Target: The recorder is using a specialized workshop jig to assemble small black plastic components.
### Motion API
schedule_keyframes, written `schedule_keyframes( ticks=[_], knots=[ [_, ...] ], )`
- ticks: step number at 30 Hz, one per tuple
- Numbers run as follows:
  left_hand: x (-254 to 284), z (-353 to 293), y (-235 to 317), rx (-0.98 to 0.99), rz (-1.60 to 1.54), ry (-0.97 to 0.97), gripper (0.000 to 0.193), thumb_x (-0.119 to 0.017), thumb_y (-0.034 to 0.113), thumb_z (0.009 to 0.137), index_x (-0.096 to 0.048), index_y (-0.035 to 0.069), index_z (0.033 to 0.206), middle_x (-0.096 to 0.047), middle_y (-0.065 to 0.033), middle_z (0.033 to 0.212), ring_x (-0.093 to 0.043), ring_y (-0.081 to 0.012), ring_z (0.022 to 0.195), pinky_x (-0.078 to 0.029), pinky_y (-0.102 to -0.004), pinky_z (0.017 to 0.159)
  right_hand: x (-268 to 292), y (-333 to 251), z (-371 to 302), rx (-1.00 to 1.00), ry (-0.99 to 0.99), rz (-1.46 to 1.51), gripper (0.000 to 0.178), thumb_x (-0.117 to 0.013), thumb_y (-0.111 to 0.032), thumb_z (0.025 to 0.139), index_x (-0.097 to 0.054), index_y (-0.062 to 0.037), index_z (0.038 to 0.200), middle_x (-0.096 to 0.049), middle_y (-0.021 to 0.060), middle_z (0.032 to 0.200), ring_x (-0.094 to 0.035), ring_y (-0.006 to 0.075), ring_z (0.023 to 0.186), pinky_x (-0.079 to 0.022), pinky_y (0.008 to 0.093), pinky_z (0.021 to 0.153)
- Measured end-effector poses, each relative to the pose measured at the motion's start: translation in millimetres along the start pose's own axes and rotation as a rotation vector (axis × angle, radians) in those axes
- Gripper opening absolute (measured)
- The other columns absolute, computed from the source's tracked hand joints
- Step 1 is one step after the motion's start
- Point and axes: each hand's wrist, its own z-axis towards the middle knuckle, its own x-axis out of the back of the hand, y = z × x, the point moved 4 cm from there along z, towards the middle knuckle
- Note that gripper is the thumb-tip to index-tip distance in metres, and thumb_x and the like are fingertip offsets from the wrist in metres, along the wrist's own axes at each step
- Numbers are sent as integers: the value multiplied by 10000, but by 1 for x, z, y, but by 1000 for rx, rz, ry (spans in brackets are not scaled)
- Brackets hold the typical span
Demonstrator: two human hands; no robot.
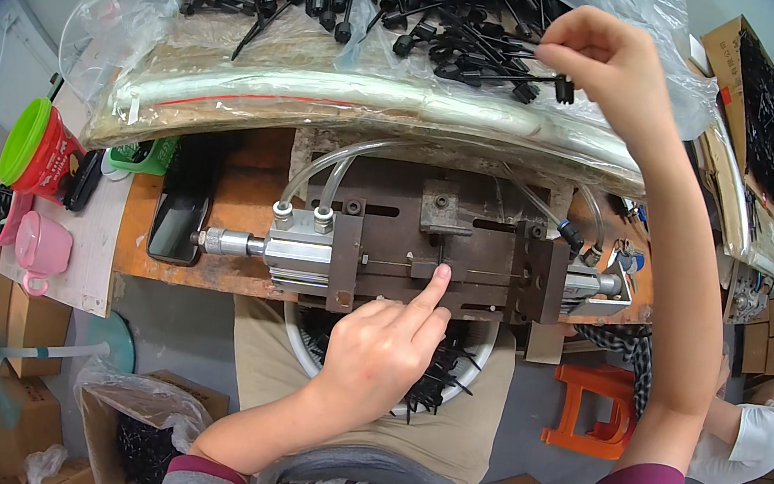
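My left hand reaches over the front of a dark metal clamping jig. Its index finger is stretched out, with the tip on a small dark piece at the jig's middle; the other fingers are curled. My right hand is raised at the far right, thumb and fingers pinched at the end of a thin black plastic stem piece over a pile of similar pieces. A black toothed head shows just below those fingers; whether it belongs to the pinched piece, I cannot tell.
Air cylinders with clear hoses flank the jig on the wooden bench. A round white-rimmed container of black pieces sits at my lap. Left are a red tub and pink cup; right, an orange stool and another person.
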Motion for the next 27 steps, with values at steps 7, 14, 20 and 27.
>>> schedule_keyframes(
  ticks=[7,14,20,27],
  knots=[
    [13,5,0,98,-147,-92,358,-866,123,737,-713,27,1046,-685,-170,1300,-703,-176,678,-564,-274,631,29,8,-34,-119,156,550,118,-751,-106,857,-734,-43,955,-735,41,890,-623,76,785,-487,234,723],
    [39,9,-15,548,-1412,24,585,-681,-102,908,-479,-79,1456,-610,-251,1345,-716,-253,1037,-635,-321,788,-24,-36,-135,-303,-457,969,149,-828,7,814,-715,-12,910,-723,22,841,-648,44,711,-493,179,617],
    [50,1,-11,479,-1637,10,441,-738,93,922,-611,-177,1246,-686,-306,1074,-746,-326,887,-664,-393,684,-42,-35,-165,-340,-458,1140,153,-827,47,806,-718,13,908,-731,52,862,-660,51,735,-515,179,634],
    [55,-5,-2,134,-821,-34,435,-897,22,699,-750,-42,1104,-687,-196,1100,-719,-221,912,-639,-319,743,-26,-20,-175,-425,-49,840,153,-764,-2,854,-677,-20,978,-734,104,896,-690,104,783,-500,206,631]
  ],
)
